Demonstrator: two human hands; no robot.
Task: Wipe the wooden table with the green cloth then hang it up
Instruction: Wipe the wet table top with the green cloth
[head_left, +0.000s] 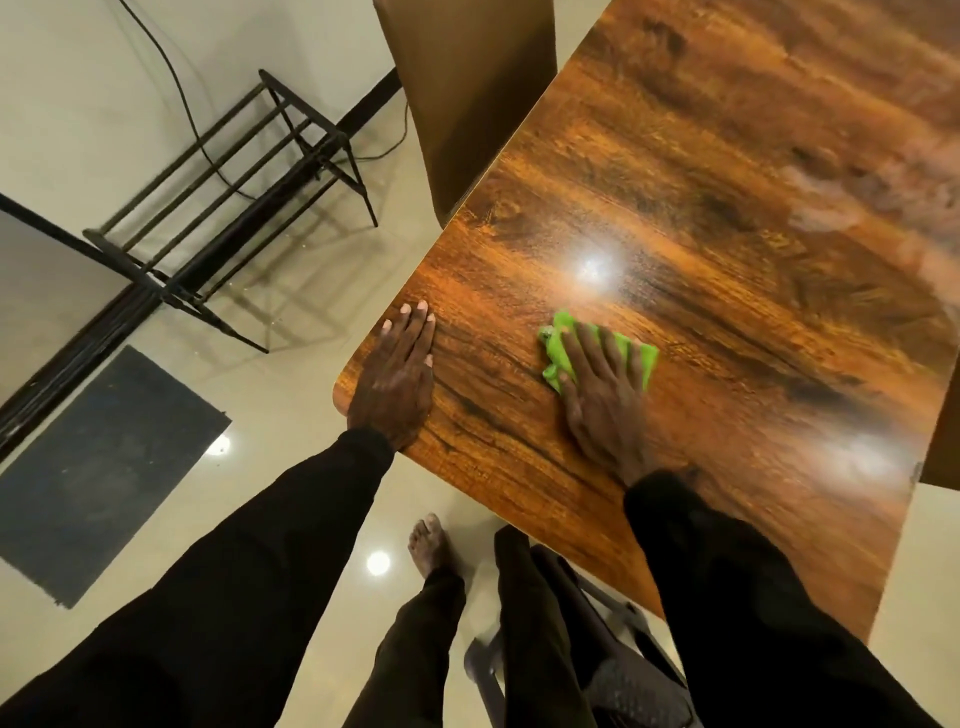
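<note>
A glossy wooden table (727, 218) with dark grain fills the right half of the head view. A small green cloth (558, 345) lies crumpled on it near the front. My right hand (602, 395) presses flat on the cloth with straight fingers, covering its middle. My left hand (397, 379) rests flat on the table's near left corner, fingers straight, holding nothing. Both arms wear black sleeves.
A brown chair back (467, 93) stands at the table's far left side. A black metal rack (228, 208) stands on the tiled floor to the left, with a cable near it. A dark mat (98, 467) lies lower left. A dark chair (597, 649) is under the table's near edge.
</note>
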